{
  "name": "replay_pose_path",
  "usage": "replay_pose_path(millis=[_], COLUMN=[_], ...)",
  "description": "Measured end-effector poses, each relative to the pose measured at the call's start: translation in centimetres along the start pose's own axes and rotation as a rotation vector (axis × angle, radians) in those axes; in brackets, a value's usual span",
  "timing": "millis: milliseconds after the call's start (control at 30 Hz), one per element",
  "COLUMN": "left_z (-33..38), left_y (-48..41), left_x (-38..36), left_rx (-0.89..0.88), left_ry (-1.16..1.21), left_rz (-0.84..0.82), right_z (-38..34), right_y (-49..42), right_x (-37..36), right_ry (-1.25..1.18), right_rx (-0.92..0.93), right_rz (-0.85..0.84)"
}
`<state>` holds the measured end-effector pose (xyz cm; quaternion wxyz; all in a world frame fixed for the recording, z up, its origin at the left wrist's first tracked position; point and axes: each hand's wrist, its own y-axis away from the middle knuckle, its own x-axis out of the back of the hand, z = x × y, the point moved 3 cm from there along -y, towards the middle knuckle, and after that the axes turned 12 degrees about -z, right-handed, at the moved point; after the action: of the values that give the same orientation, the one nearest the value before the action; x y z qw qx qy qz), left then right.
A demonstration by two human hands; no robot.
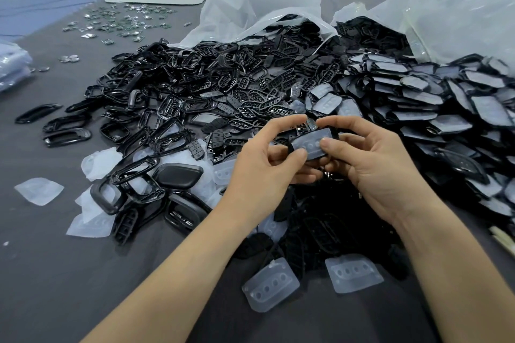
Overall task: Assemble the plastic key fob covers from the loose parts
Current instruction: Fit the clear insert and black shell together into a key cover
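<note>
Both hands hold one key fob cover (313,143) above the middle of the table: a black frame with a translucent membrane set in it. My left hand (262,167) pinches its left end, thumb on top. My right hand (373,164) grips its right side, thumb pressing on the membrane. Loose black frames (156,131) lie heaped to the left, black button pads (250,97) in the middle. Two loose translucent membranes (270,284) (354,273) lie near the front edge.
A stack of covers with membranes fitted (434,108) fills the right side, spilling from a clear bag (457,17). Another white bag (259,5) lies open behind the black heap. Small circuit boards (125,19) are scattered at the far left on the grey table (55,273).
</note>
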<state>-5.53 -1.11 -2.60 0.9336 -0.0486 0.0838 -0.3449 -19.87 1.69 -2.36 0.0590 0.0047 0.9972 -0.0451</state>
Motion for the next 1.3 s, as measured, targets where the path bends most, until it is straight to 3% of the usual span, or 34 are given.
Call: replay_pose_path(millis=[233, 667, 967, 1167, 1300], left_z=[-0.47, -0.39, -0.31, -0.26, -0.23], left_y=[-0.09, -0.09, 0.0, 0.01, -0.03], left_x=[0.07, -0.05, -0.01, 0.36, 0.42], left_rx=[0.021, 0.031, 0.025, 0.009, -0.002], left_ry=[0.072, 0.01, -0.022, -0.045, -0.067], left_rz=[0.105, 0.142, 0.164, 0.193, 0.197], right_z=[0.13, 0.09, 0.34, -0.06, 0.12], right_y=[-0.1, -0.08, -0.23, -0.07, -0.06], right_x=[0.11, -0.2, -0.34, -0.09, -0.24], right_ry=[0.038, 0.015, 0.189, -0.091, 0.002], right_rx=[0.028, -0.001, 0.039, -0.005, 0.002], right_rz=[-0.035, 0.016, 0.057, -0.013, -0.031])
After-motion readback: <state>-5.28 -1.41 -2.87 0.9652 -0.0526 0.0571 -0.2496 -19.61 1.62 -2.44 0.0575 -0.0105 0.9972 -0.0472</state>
